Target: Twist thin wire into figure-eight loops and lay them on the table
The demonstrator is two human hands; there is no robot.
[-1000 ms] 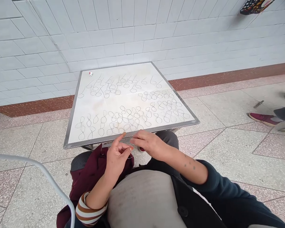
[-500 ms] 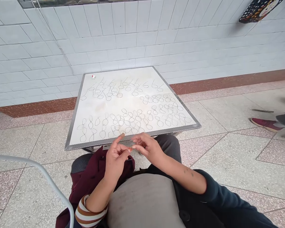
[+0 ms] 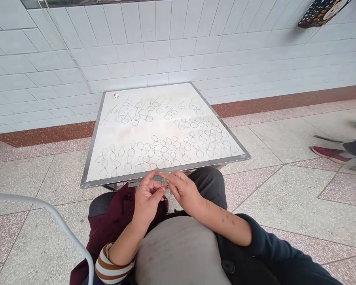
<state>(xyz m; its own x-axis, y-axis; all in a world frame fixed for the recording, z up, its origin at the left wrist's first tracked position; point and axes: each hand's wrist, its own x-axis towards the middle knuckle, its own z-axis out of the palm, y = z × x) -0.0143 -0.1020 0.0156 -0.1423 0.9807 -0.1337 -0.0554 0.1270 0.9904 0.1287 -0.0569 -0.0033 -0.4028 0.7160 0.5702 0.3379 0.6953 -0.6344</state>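
Observation:
Close to the table's front edge, above my lap, both hands work fingertip to fingertip. My left hand (image 3: 147, 198) pinches a thin wire (image 3: 166, 197) between thumb and forefinger, with another finger stretched toward the table. My right hand (image 3: 185, 190) meets it from the other side, its forefinger extended and its thumb closed at the same wire. The fingers hide most of this piece. Many thin wire pieces bent into double loops (image 3: 163, 146) cover the near half of the table (image 3: 130, 132). Single loops with straight tails (image 3: 154, 107) lie farther back.
A small white-and-red object (image 3: 116, 95) stands at the table's far left corner. Behind rises a tiled wall (image 3: 157, 59). At left curves a grey tube (image 3: 56, 217). A person's foot in a red shoe (image 3: 329, 153) is on the floor at right.
My right hand has tilted and moved slightly left, its fingers now closer over the left fingertips. The left hand has shifted slightly right, still pinching the wire.

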